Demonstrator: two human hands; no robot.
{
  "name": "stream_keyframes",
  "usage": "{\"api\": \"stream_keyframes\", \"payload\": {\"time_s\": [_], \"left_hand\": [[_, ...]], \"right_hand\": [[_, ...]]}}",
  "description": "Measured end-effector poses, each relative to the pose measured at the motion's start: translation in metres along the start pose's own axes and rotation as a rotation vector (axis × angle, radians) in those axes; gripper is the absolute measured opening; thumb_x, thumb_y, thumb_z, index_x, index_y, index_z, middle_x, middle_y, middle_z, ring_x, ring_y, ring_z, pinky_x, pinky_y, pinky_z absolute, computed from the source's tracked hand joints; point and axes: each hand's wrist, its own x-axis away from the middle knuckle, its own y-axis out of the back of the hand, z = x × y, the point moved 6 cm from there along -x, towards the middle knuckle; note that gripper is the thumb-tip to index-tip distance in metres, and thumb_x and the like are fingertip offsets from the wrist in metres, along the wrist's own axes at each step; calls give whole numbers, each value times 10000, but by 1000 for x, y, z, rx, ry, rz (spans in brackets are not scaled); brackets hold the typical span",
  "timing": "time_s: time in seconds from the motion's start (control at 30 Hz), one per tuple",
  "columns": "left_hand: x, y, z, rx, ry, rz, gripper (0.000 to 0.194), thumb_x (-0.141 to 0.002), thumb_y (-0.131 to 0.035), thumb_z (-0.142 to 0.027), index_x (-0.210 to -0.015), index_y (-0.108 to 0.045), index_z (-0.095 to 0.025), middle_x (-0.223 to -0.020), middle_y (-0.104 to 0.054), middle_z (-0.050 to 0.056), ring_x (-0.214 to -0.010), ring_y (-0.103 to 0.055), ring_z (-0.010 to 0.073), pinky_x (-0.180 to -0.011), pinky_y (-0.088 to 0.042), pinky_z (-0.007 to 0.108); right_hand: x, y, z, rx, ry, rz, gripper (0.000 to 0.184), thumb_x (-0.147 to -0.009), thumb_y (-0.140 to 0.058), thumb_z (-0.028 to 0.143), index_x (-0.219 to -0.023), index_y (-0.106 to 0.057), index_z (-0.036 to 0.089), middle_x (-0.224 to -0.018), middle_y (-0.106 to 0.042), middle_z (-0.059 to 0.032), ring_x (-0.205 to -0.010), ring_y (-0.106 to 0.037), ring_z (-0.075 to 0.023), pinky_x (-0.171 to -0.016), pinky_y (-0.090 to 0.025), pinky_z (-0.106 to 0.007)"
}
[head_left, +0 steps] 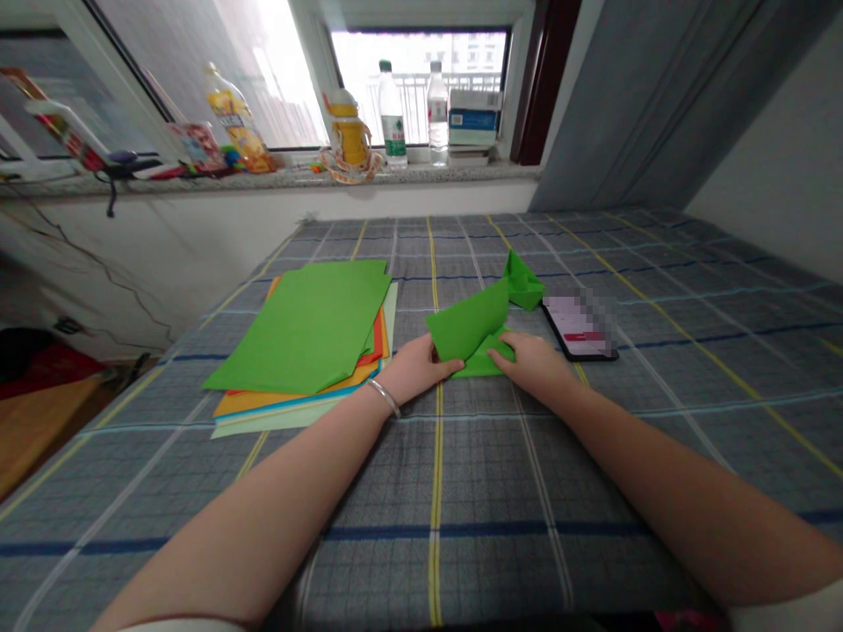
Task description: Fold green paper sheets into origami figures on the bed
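Left hand (414, 369): fingers pinch the folded green paper (467, 320) at its near edge.
Right hand (533, 364): fingers lie open, pressing flat on the same paper.
Paper's place: on a checked cloth (659, 491), between a coloured paper stack (303, 329) and a phone (570, 325).
Risk: uneven pressure could shift the layers, making a crooked crease.

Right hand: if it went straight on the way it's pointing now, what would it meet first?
Probably the raised flap of the folded green paper, just ahead of the right hand, though depth is hard to judge here.
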Motion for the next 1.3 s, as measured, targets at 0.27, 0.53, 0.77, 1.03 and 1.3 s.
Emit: {"api": "stream_keyframes", "payload": {"time_s": [0.27,0.53,0.77,1.03,1.3], "left_hand": [[1,1,-8,-112,-34,46,359,-738,-686,-297,-1073,-645,-177,-1040,-706,54,-919,-667,228,-850,-522,347],[3,1,-11,-148,-61,69,477,-686,-696,-231,-1144,-578,-164,-1062,-688,56,-931,-656,215,-871,-513,337],[4,1,-7,-37,-55,134,533,-674,-683,-195,-1183,-533,-148,-997,-688,47,-834,-655,192,-771,-532,311],[2,3,1,202,21,87,557,-789,-617,-311,-1281,-429,-126,-902,-663,57,-719,-630,164,-702,-535,310],[11,27,-10,-158,-132,-470,871,-745,-679,-241,-1452,-185,-123,-1328,-423,190,-1239,-438,292,-1057,-370,479]], "right_hand": [[-2,-1,0,23,-27,-15,265,-889,-495,412,-896,-625,181,-922,-695,-83,-832,-628,-221,-660,-386,-302],[2,0,-5,-31,-116,-32,253,-848,-550,436,-957,-561,209,-876,-682,-55,-777,-623,-219,-595,-347,-296],[1,1,-5,-96,-31,-60,123,-840,-576,348,-872,-582,230,-870,-639,-12,-785,-595,-180,-614,-361,-276],[3,1,-2,-131,-1,-45,233,-871,-537,364,-1006,-703,271,-965,-659,-38,-905,-608,-193,-774,-436,-297],[3,3,0,-107,-1,-44,250,-851,-550,394,-992,-707,259,-973,-667,-47,-894,-613,-200,-761,-454,-301]]}}
